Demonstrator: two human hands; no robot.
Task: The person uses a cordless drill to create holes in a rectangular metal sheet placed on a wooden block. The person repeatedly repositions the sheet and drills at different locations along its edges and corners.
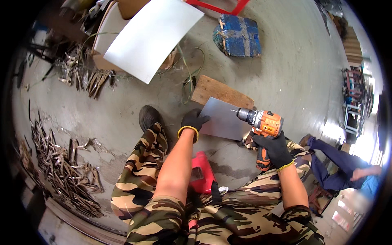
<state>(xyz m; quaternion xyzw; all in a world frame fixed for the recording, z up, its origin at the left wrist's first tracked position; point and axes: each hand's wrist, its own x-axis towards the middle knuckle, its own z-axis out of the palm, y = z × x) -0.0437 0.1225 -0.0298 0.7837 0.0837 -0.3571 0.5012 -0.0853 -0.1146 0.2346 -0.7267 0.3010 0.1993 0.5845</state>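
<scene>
In my right hand point(272, 148), gloved in black, is an orange and black cordless drill point(267, 123). Its thin bit points left, over the right part of a grey metal sheet point(220, 118); whether the tip touches the sheet I cannot tell. My left hand point(194, 121), in a matching glove with a yellow cuff, grips the sheet by its left edge. The sheet's far part lies against a wooden board point(220, 93) on the floor.
A large pale sheet point(153, 36) lies over a cardboard box at the far left. Beyond the board stands a blue taped bundle point(239, 36). Metal pieces point(67, 167) are heaped at left. Below my hands is a red stool point(202, 173). Another person point(339, 167) sits at right.
</scene>
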